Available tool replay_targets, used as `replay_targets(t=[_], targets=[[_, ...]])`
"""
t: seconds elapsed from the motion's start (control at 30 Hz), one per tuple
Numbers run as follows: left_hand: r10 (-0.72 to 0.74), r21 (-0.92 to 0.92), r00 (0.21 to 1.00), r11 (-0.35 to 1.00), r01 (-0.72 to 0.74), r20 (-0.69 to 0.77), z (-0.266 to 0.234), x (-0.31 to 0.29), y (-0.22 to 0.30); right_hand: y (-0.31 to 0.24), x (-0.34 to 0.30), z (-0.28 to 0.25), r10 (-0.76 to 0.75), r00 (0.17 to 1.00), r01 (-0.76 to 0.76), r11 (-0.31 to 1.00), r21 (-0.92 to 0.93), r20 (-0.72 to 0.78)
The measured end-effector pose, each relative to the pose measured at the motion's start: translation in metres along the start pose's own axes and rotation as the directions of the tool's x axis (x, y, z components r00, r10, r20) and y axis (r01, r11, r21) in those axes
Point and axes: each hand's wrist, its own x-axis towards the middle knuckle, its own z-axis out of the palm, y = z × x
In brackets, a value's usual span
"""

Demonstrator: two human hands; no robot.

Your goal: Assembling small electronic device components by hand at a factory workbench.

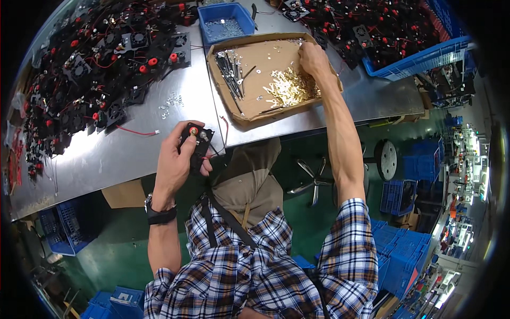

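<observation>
My left hand (175,158) is closed around a small black fan unit (200,144) with a red terminal post on top, held over the table's near edge. Its thumb lies beside the red post, and a thin red wire hangs close to the unit. My right hand (313,59) reaches into the far right corner of a shallow cardboard tray (265,118). The fingers there are bent together, and whatever they pinch is hidden. Below that hand lies a pile of brass-coloured terminal lugs (288,89). Dark thin leads with ring ends (229,73) lie along the tray's left side.
Heaped fan units (114,69) with red posts cover the metal table's (183,103) left side. Loose small metal parts (171,101) lie beside them. A blue bin (227,22) of small parts stands behind the tray. More units fill the far right, near a blue crate (417,61).
</observation>
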Motion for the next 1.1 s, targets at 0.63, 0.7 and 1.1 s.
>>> replay_targets(t=[0.63,0.7,1.1], targets=[[-0.011,0.002,1.0,1.0,0.011,-0.001,0.002,0.001,0.002,-0.166,-0.128,-0.06,-0.509,0.844,0.459,0.517,0.723,-0.172],[-0.005,0.019,1.0,1.0,0.005,-0.021,0.001,0.0,-0.002,-0.208,-0.154,-0.092,-0.533,0.839,0.262,0.578,0.773,0.114],[0.073,0.135,0.995,0.989,-0.062,-0.075,0.005,0.002,-0.001,-0.225,-0.156,-0.071,-0.497,0.854,0.15,0.515,0.844,0.151]])
